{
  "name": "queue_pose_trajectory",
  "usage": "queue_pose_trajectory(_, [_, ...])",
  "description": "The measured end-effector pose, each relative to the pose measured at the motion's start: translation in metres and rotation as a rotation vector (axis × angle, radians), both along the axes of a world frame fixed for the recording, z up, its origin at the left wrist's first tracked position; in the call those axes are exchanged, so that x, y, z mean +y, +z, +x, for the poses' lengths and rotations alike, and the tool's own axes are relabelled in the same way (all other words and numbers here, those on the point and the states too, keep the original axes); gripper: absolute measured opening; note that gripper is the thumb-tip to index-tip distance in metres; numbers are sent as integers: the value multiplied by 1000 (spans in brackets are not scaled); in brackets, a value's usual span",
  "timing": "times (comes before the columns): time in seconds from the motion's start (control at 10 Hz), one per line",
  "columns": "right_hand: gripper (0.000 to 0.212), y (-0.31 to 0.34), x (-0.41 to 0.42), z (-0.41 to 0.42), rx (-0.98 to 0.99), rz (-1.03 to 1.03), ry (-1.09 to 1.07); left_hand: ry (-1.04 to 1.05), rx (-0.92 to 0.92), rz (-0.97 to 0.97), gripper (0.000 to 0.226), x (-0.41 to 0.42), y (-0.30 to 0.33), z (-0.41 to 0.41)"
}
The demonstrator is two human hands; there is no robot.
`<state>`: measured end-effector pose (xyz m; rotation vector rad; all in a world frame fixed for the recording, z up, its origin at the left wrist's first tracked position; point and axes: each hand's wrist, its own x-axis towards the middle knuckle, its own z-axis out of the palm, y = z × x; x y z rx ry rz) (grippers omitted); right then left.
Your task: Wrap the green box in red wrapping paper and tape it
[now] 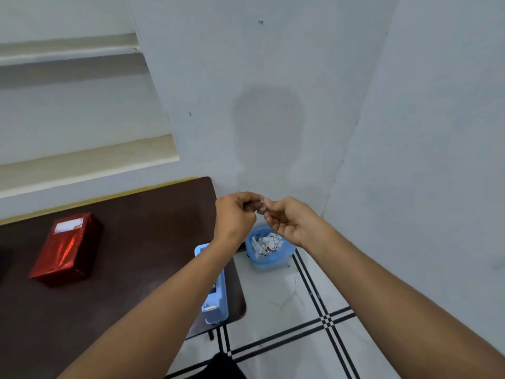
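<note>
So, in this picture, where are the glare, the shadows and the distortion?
Head view: glare streaks the red box; a soft shadow falls on the wall above the hands; wide-angle distortion tilts the wall corner and the shelves; the scrap pinched between left hand and right hand is blurred.

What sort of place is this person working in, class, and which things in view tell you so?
Probably a plain indoor room used as a small craft corner: a dark brown table against pale painted walls, a tiled floor with black lines, and a blue bin of paper scraps on the floor beside the table.
</note>
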<state>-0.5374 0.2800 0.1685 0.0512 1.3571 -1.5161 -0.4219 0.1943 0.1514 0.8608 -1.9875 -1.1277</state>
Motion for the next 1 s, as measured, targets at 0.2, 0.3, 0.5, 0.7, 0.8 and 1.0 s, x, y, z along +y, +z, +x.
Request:
queue_pose_trajectory(0.2, [30, -41, -12, -44, 248, 62, -42, -2, 1, 203, 28, 4, -15, -39])
queue_pose_trajectory(0.3, [18, -66, -28, -73, 338, 90, -32, -11, 43, 293, 15, -14, -36, -66])
queue_pose_trajectory(0.5, [15, -120, -72, -139, 365, 55, 137, 166, 32, 445, 27, -61, -114, -139])
queue_pose_trajectory(0.7, [13, -182, -132, -205, 945, 217, 228, 242, -5, 736, 28, -115, -180, -202])
queue_pose_trajectory(0.8, [10, -219, -162, -222, 1073, 143, 145, 365, -155, 686, 31, -142, -214, -217])
queue_pose_trajectory(1.0, [14, -367, -217, -260, 1247, 170, 240, 446, -418, 645, 25, -197, -311, -239])
